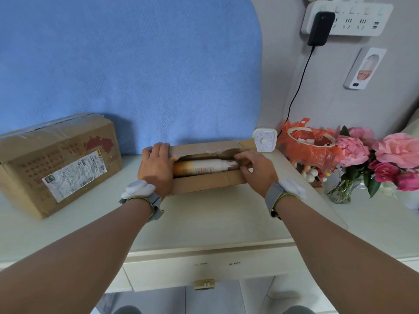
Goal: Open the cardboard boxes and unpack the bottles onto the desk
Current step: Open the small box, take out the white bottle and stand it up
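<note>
A big blue cloth (127, 64) hangs behind the pale worktop (204, 218) and fills most of the back. On the left side of the worktop sits a large closed cardboard box (56, 164). It is taped shut, has a white label on its near side, and is turned a little at a slant. It is well apart from both hands.

In the middle of the worktop lies a small long box (208, 168). Its long side runs left to right. Its top flaps are spread apart, one toward the blue cloth and one toward the person, so there is a gap along the top.

Inside the gap lies a bottle (204, 167) on its side. Its long way runs left to right, the same as the small box. Its orange end points left and its white, thinner end points right.

The left hand (156, 168) rests on the left end of the small box, with its fingers curled over the far flap. This grip is holding the flap, and the orange end of the bottle is just beside the hand. The right hand (256, 169) is at the right end of the box. Its fingers reach into the gap by the white end of the bottle, but whether they touch it cannot be told.

To the right stand pink flowers (381, 155) in a glass, an orange bag (313, 146), and a small white timer (264, 140) just behind the small box.
</note>
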`<move>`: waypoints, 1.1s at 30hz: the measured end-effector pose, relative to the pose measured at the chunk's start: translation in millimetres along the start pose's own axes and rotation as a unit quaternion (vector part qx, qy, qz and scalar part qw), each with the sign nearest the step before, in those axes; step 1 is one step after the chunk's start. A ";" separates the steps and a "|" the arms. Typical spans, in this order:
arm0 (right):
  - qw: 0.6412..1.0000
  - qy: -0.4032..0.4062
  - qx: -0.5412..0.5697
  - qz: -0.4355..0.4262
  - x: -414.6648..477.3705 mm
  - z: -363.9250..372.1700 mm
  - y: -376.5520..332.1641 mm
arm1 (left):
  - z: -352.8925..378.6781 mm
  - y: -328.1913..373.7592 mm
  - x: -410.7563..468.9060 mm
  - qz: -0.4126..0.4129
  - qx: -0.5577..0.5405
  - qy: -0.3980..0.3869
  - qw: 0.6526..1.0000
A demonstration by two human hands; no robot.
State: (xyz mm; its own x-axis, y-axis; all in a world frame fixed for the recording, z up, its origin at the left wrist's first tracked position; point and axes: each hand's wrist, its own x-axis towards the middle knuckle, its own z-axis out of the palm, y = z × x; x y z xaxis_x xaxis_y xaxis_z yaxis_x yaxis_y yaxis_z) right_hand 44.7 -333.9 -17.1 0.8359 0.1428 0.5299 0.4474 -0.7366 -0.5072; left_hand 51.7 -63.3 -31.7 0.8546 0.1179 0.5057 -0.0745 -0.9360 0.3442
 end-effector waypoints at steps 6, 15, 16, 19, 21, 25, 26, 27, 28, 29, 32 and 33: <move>0.987 -0.091 -0.133 0.021 10.8 9.6 -5.8 | 0.6 2.4 -3.0 -0.002 -0.005 0.011 1.000; 0.926 -0.208 -0.311 0.043 37.6 22.4 -20.8 | -2.5 0.5 -5.1 0.009 -0.002 0.008 1.000; 0.928 -0.218 -0.296 0.053 39.2 20.9 -22.1 | -2.6 0.2 -4.6 0.011 0.002 0.003 1.000; 0.953 -0.219 -0.203 0.059 39.9 11.8 -27.1 | -2.4 0.1 -3.7 0.010 0.021 -0.003 1.000; 0.970 -0.213 -0.091 0.073 37.7 5.3 -28.0 | -2.7 1.2 -3.1 0.005 0.018 -0.001 1.000; 0.976 -0.158 0.083 0.124 27.5 0.3 -30.4 | -2.7 2.9 -3.8 0.004 0.011 0.000 1.000; 0.973 -0.149 0.109 0.136 26.1 0.5 -31.1 | -2.6 2.8 -4.1 0.003 0.009 0.002 1.000; 0.969 -0.145 0.140 0.146 24.8 0.4 -32.2 | -2.5 2.8 -4.4 0.000 0.006 0.003 1.000; 0.961 -0.143 0.175 0.158 23.8 0.2 -33.5 | -2.5 2.8 -4.3 -0.003 0.004 0.005 1.000; 0.952 -0.143 0.213 0.167 22.9 0.2 -34.8 | -2.4 2.7 -4.0 -0.005 0.005 0.005 1.000; 0.927 -0.140 0.302 0.175 20.6 3.4 -41.1 | -2.7 2.4 -2.8 -0.003 0.008 -0.002 1.000; 0.926 -0.133 0.305 0.176 21.0 5.0 -43.8 | -3.2 2.4 -2.3 -0.003 0.009 -0.003 1.000</move>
State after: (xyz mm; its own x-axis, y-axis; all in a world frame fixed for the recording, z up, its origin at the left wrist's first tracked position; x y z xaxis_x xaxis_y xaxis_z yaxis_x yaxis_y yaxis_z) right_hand 44.2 -295.4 12.8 0.9764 0.1835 0.1140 0.1614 -0.2686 -0.9496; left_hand 48.0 -64.8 -29.5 0.8584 0.1217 0.4983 -0.0604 -0.9407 0.3338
